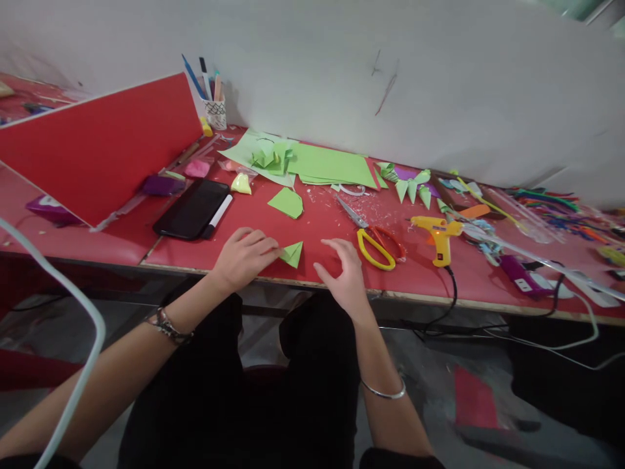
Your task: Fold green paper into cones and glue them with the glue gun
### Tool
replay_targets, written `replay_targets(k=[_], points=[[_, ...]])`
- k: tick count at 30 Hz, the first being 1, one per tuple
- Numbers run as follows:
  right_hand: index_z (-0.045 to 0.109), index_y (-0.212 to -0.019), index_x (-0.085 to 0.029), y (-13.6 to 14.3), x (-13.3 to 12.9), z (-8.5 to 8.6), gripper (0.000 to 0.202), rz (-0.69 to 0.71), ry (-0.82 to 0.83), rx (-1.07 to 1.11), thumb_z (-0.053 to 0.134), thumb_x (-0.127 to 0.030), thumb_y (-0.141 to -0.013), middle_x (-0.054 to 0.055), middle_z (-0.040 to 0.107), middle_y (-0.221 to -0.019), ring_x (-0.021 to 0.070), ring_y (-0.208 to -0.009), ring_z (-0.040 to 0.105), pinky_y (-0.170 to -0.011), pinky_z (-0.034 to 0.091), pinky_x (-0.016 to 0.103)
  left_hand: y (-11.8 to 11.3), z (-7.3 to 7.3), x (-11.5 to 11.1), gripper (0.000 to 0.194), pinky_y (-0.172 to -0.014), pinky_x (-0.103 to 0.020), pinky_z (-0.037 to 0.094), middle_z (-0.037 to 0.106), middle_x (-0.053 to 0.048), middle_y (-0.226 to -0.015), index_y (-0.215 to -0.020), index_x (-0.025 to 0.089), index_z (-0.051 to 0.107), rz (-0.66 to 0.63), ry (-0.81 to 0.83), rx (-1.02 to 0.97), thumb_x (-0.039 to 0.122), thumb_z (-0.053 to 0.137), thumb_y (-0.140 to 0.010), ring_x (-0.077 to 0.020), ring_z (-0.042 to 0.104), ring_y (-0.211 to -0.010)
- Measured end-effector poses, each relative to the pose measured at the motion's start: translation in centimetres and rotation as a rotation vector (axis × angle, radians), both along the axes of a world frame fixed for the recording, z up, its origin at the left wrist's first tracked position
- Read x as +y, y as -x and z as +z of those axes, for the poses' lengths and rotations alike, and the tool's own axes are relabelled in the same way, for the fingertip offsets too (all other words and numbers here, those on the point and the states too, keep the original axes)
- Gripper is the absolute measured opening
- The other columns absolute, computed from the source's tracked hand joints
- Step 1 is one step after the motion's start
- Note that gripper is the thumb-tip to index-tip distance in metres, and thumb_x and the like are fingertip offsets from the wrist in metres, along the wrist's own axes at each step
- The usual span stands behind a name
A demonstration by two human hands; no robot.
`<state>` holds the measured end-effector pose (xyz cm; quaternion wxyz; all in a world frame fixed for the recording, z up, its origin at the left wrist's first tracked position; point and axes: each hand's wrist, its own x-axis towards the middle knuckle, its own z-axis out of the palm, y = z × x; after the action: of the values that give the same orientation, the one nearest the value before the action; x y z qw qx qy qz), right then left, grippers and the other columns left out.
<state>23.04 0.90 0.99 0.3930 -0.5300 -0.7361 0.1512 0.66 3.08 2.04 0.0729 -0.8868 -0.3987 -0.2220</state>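
Observation:
A small folded piece of green paper (293,254) lies near the table's front edge, with creases across its face. At its left corner, the fingertips of my left hand (247,259) are closed on it, palm down; my thumb is hidden. Just to the right, apart from the paper, my right hand (344,273) is open, thumb and fingers spread and curved with nothing between them. Behind the hands lies a cut green paper piece (287,202). Scissors (375,247) with yellow and red handles rest to the right of my right hand.
A yellow glue gun (439,238) with a black cord stands farther right. A black phone (193,210) and a marker (217,217) lie left. Green sheets (334,164) are stacked by the wall. A red board (112,137) leans at left. A white cable (81,299) crosses the left foreground.

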Motion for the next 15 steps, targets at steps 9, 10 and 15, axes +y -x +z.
replay_targets(k=[9,10,15], points=[[0.053,-0.114,-0.028,0.8,0.2,0.2,0.043,0.108,-0.034,-0.255,0.036,-0.010,-0.079,0.005,0.049,-0.117,0.0187,-0.110,0.044,-0.095,0.031,0.037,-0.3,0.6,-0.1,0.024,-0.080,-0.032,0.038,0.061,-0.006,-0.100,-0.103,0.018,0.060,-0.096,0.083,0.307,0.024,0.044,-0.086,-0.0192,0.054,-0.090],[0.054,-0.114,-0.030,1.0,0.3,0.2,0.044,0.129,-0.033,-0.297,0.037,-0.010,-0.079,0.004,0.047,-0.120,0.0193,-0.111,0.043,-0.095,0.030,0.039,-0.2,0.5,-0.2,0.026,-0.080,-0.033,0.039,0.061,-0.006,-0.102,-0.105,0.018,0.059,-0.092,0.089,0.304,0.026,0.043,-0.086,-0.0192,0.054,-0.089],[0.059,-0.108,-0.033,1.3,0.7,0.6,0.037,0.194,0.005,-0.419,0.041,-0.017,-0.080,0.003,0.042,-0.128,0.0230,-0.114,0.039,-0.096,0.026,0.045,0.3,-0.6,-0.3,0.030,-0.081,-0.033,0.039,0.059,-0.007,-0.106,-0.110,0.019,0.057,-0.092,0.117,0.240,0.030,0.041,-0.087,-0.0195,0.053,-0.093]])
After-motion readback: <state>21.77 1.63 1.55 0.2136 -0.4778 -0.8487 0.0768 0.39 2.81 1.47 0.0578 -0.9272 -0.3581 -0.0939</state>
